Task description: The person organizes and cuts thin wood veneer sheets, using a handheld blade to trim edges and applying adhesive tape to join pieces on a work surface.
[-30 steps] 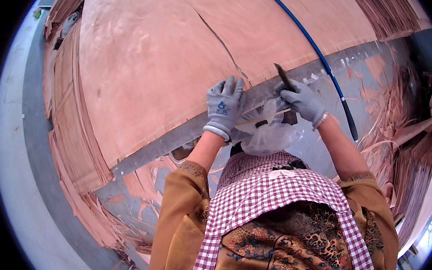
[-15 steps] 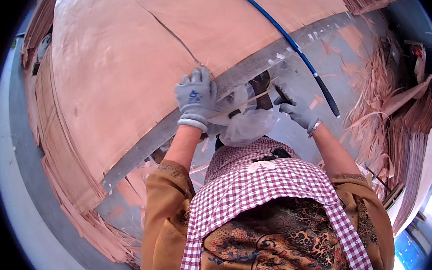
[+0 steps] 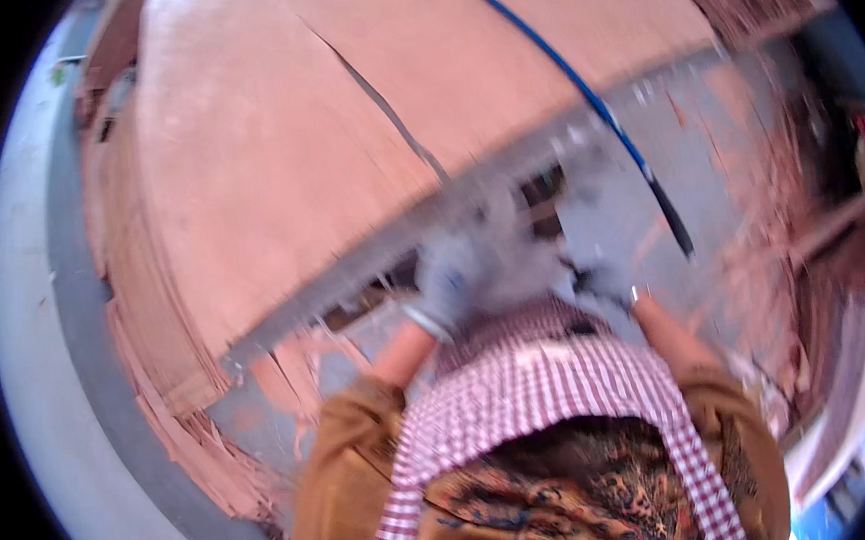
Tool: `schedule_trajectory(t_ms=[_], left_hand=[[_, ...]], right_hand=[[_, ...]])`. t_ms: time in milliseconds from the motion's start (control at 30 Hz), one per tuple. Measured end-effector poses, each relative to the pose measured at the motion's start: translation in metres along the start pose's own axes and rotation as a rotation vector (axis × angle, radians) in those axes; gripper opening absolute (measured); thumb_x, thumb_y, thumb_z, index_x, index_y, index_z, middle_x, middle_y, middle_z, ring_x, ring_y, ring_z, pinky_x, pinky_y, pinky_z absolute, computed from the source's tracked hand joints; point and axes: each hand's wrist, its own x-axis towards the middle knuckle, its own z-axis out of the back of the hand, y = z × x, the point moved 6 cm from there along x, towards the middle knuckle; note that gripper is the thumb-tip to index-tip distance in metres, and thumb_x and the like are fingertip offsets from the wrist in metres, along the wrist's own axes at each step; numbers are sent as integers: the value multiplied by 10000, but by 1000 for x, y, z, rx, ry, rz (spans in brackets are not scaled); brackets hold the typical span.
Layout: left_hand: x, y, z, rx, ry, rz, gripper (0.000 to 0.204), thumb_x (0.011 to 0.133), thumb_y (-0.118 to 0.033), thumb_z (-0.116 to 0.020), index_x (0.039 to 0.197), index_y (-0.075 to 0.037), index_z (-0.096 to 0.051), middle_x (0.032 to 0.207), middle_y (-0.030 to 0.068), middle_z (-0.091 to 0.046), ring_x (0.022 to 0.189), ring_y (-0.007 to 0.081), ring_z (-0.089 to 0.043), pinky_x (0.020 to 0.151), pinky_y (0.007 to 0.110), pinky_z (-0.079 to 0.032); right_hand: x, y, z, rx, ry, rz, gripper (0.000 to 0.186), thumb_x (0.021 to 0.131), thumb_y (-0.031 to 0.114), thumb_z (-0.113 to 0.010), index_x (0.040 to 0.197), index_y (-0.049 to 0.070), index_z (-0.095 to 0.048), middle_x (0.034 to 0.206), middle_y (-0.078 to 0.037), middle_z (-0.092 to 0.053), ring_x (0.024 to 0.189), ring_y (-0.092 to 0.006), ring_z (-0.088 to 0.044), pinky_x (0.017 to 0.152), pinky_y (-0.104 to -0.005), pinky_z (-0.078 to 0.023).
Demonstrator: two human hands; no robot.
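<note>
Head view: short of the veneer sheet (image 3: 254,162) ahead, our left hand (image 3: 453,277) and right hand (image 3: 599,283) are apart, grips too blurred to tell; its split (image 3: 377,95) slants away leftward, nearer our left.

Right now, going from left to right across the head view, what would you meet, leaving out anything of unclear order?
Stacked sheets, left gloved hand, right gloved hand, black pole end, pinkish scraps.

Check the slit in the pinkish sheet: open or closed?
Open: the slit shows as a dark gap in the pinkish sheet, thinning toward the far end.
</note>
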Motion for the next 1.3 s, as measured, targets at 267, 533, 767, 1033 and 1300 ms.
schedule_trajectory(t_ms=[267, 533, 767, 1033, 1300], left_hand=[[-23, -25, -70, -409, 229, 141, 395, 797, -284, -577, 1143, -96, -544, 1091, 196, -594, 989, 346, -576, 777, 451, -459], [-10, 33, -79, -1286, 20, 694, 305, 877, -311, -521, 936, -35, -636, 881, 178, -655, 837, 281, -633, 756, 371, -467], [-27, 45, -98, -1568, 34, 622, 334, 881, -307, -543, 1077, -55, -639, 977, 150, -670, 918, 253, -629, 827, 356, -465], [-19, 52, -50, -1530, 37, 397, 254, 870, -200, -575, 993, 14, -637, 929, 116, -673, 801, 151, -587, 713, 337, -509], [-25, 61, -48, -1465, 41, 423, 268, 913, -179, -538, 1068, 25, -616, 910, 12, -635, 798, 71, -556, 701, 230, -468]], right_hand=[[-37, 83, 14, 665, 19, 314, 167, 751, 127, -585, 878, 41, -650, 852, -29, -631, 643, -112, -518, 558, -249, -430], [-57, 122, 7, 858, -30, 505, 451, 802, 152, -657, 1220, 37, -533, 1289, -59, -508, 822, -68, -537, 708, -243, -456], [-45, 128, -42, 455, -131, 232, 626, 796, 227, -712, 1319, 10, -446, 1151, -66, -574, 932, -121, -550, 799, -260, -465], [-98, 124, -23, 781, -188, 7, 404, 723, 364, -758, 1001, 92, -648, 612, 37, -535, 446, -47, -371, 394, -216, -287], [-126, 133, -31, 863, -318, 221, 266, 847, 195, -636, 1071, 52, -629, 862, 13, -603, 661, -53, -489, 552, -194, -375]])
